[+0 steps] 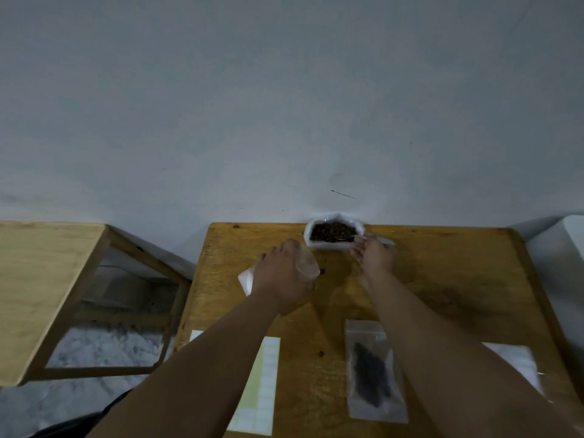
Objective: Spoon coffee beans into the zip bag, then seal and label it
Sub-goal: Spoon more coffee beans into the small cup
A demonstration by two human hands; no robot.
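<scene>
Coffee beans point(331, 231) lie in the white sack point(328, 246) at the table's point(442, 279) far edge, the spoon point(344, 238) dipped in from my gripping right hand point(376, 257), while my left hand point(278, 273) clasps the zip bag point(306, 267) just left, nearer me.

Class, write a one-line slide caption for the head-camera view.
Right hand dips a spoon into the coffee-bean sack; left hand holds a clear zip bag ready.
</scene>
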